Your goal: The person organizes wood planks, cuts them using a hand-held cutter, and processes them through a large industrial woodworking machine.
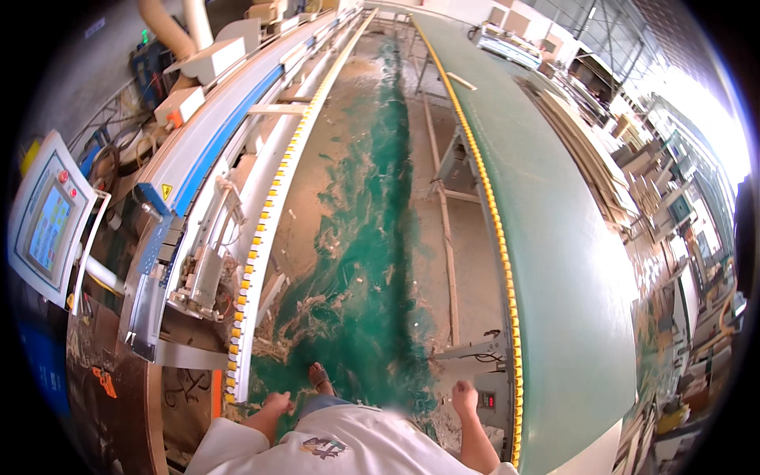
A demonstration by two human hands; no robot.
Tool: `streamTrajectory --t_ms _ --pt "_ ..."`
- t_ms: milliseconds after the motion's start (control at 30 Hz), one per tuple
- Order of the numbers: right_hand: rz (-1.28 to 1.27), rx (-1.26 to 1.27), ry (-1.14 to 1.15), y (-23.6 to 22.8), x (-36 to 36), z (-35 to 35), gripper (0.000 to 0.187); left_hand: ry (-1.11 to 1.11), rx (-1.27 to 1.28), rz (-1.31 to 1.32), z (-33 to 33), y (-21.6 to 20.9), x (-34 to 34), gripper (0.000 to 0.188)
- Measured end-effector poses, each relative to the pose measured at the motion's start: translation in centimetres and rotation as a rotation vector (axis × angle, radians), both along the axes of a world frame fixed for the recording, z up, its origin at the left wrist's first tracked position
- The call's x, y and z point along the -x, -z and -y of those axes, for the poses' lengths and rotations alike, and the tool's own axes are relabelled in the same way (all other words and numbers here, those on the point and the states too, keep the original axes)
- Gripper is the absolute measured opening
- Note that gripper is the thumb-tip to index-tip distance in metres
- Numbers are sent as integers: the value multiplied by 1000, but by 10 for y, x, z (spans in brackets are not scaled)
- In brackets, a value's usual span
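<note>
My left hand [277,404] hangs low beside my body with its fingers curled in, and nothing shows in it. It is close to the near end of a white rail [248,348] lined with yellow rollers. On the other side, my right hand [465,398] is held in a loose fist with no object visible. Nearest to it are a small control box with a red display [488,400] and the roller-edged side of a long green conveyor belt [554,317]. Neither hand appears to touch the machines.
A dusty green floor strip [372,317] runs between the two machines. To the left stand a control panel [52,222] with a screen and a long machine with a blue beam [237,119]. Stacked boards [582,146] lie beyond the belt. A short wooden strip [461,81] rests on it.
</note>
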State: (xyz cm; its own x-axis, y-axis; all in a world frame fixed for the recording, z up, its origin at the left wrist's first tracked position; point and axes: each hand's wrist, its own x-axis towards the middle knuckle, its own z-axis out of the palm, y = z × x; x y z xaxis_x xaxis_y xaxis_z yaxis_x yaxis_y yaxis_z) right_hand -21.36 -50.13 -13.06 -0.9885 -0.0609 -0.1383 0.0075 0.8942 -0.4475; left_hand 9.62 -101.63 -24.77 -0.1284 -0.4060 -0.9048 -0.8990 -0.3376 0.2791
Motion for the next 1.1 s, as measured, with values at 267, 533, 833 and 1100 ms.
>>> streamTrajectory --t_ms 267,533,833,1100 --pt "-481 -267 100 -89 27 -128 75 427 416 -88 -93 -24 -18 43" --pt "-266 -266 116 -71 -82 -216 86 1108 124 -474 -259 -82 35 49" --pt "-177 -402 520 -86 -354 -334 85 808 -14 -370 -269 -73 38 24" --pt "1015 -26 1307 17 -912 -385 49 793 -149 -77 -326 27 -103 30"
